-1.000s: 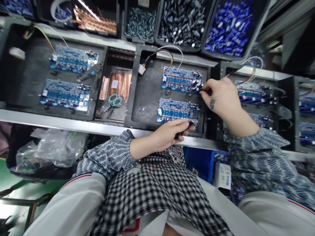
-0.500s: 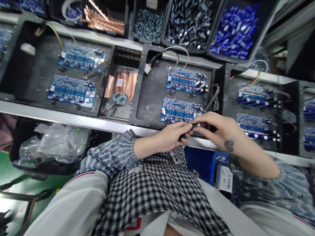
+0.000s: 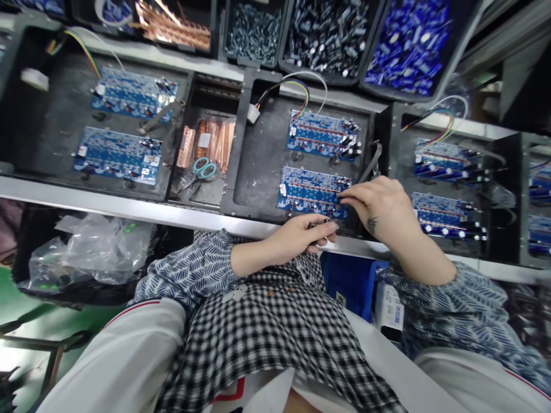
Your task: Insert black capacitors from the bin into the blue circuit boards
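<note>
My right hand [image 3: 381, 206] is closed in a pinch at the right end of the lower blue circuit board [image 3: 307, 189]. Its fingertips touch the board and mostly cover a small capacitor. Just in front of the tray's near edge, my left hand [image 3: 301, 232] is curled around several small dark capacitors, only partly showing between thumb and fingers. Behind lies the upper circuit board [image 3: 322, 135], with black capacitors standing at its right end and a wire lead with a white connector [image 3: 253, 113]. Both boards sit in a black tray [image 3: 256, 172].
Bins of dark capacitors [image 3: 327, 40] and blue capacitors [image 3: 408, 46] stand at the back. Left of my tray are teal-handled scissors [image 3: 204, 168] and copper-coloured strips [image 3: 215, 137]. Neighbouring trays hold more boards [image 3: 118, 155]. A metal rail [image 3: 193, 221] runs along the front.
My right hand has left my left hand and moved up and forward onto the lower board's right end. My left hand stays near the tray's edge. The view has shifted slightly.
</note>
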